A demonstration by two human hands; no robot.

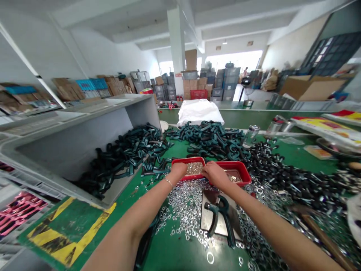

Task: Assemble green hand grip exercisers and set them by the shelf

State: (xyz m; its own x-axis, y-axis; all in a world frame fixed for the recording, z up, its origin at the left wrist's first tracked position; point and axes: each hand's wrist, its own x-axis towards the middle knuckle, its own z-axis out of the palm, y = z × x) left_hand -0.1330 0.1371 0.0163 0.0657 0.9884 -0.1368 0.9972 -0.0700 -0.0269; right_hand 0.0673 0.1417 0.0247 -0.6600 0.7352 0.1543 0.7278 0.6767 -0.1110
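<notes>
Left red tray (194, 178) is sitting mid-bench, just in front of a heap of dark green handled parts (217, 137), and is holding small shiny metal pieces (194, 168). Left hand (179, 171) is reaching over its left end, fingers curling down toward the pieces; can't tell whether they're grasping any. Right hand (213, 172) is resting where this tray is meeting the right red tray (247, 176), fingers bunching at the rims; can't tell if they're pinching anything. Right tray is holding a few metal pieces too. Nearer the person, loose washers (183, 214) are covering the green bench, and a metal plate (205, 210) is lying beneath a dark green two-handled tool (227, 222). Left, a grey crate (142, 109) is lying on its side, spilling more green parts. Right, black-headed bolts (282, 169) are piling up near a glass jar (251, 136); a wooden handle (321, 235) is lying closer in.
</notes>
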